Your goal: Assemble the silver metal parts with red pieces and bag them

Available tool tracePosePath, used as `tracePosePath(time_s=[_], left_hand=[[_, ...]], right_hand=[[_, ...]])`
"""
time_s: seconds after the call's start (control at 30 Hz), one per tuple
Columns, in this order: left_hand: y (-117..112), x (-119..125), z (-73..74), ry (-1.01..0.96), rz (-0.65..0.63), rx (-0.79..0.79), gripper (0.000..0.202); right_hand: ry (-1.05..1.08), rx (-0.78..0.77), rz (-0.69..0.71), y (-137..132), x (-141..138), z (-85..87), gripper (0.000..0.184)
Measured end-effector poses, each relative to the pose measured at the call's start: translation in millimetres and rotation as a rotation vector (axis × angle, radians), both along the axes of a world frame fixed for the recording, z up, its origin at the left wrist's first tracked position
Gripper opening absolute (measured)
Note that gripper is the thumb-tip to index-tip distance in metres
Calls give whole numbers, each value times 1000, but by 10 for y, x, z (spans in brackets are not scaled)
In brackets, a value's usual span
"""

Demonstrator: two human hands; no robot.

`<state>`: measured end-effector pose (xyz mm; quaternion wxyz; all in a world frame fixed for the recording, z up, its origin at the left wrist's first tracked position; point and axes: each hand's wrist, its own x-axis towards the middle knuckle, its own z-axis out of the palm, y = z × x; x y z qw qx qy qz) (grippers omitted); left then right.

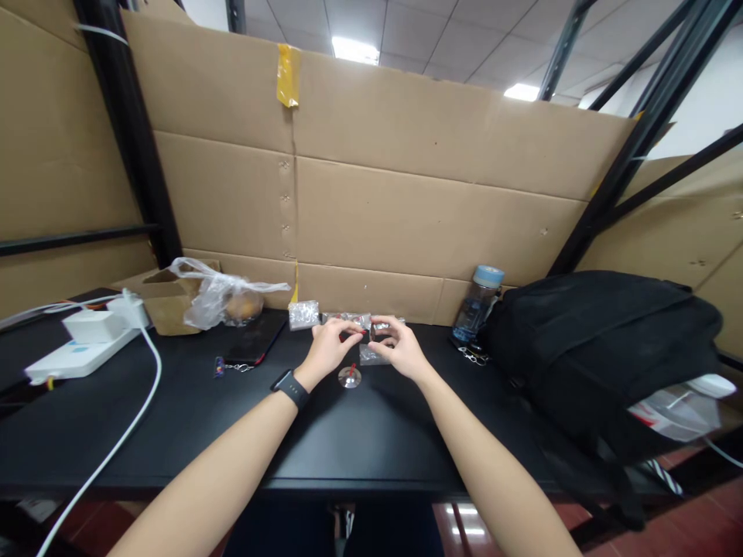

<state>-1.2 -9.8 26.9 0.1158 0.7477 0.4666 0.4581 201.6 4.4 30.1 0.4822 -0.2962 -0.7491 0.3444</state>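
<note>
Both my hands are close together over the black table, near its back. My left hand (330, 348), with a dark watch on the wrist, is closed in a pinch; a small red piece shows at its fingertips. Curled thumb against fingers, my right hand (402, 350) faces it, and a small dark thing seems to sit between the fingertips, too small to name. Just below the hands a shiny round metal disc (349, 378) lies on the table with a red piece on it. A clear plastic bag (371, 356) lies partly under my right hand.
A silvery clear packet (303, 314) and a dark tablet-like device (255, 339) lie to the left, beside a tied plastic bag (224, 298) and a white power strip (87, 352). On the right stand a water bottle (477, 305) and a black backpack (597, 348). Cardboard (406, 216) walls the back.
</note>
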Motion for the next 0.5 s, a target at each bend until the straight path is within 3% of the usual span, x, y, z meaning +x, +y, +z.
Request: tracePosePath(time_s=[0.5], left_hand=[[-99, 112, 1, 197, 61, 139, 8]], right_hand=[[80, -47, 28, -63, -97, 1, 45]])
